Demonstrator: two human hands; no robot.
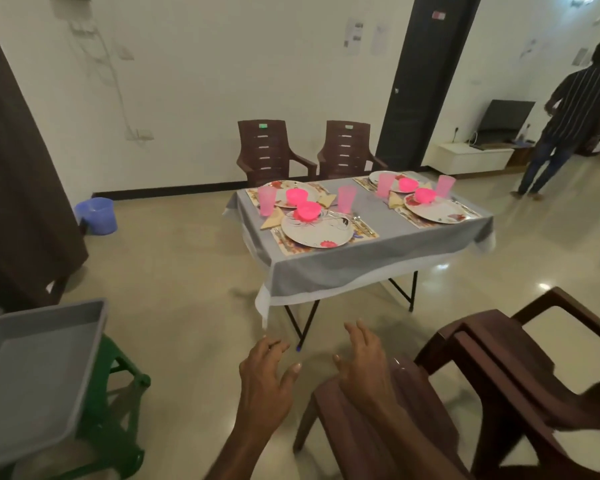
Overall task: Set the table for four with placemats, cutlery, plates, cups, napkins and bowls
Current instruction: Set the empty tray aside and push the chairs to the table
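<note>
Pale tiled floor [187, 271] frames my view: left, a grey tray [32, 368]; centre, the laid table [361, 258] with plates, pink cups and bowls; near me, left hand [262, 372] and right hand [362, 365], fingers spread, holding nothing, by brown chairs [499, 393].

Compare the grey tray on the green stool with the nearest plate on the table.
The grey tray is rectangular with raised walls; the nearest plate is round and shallow. The tray is plain grey, while the plate is white with a flower pattern. The tray holds nothing that shows, whereas the plate carries a pink bowl. The tray rests on a green stool, the plate on a placemat on the table. Both lie flat.
</note>
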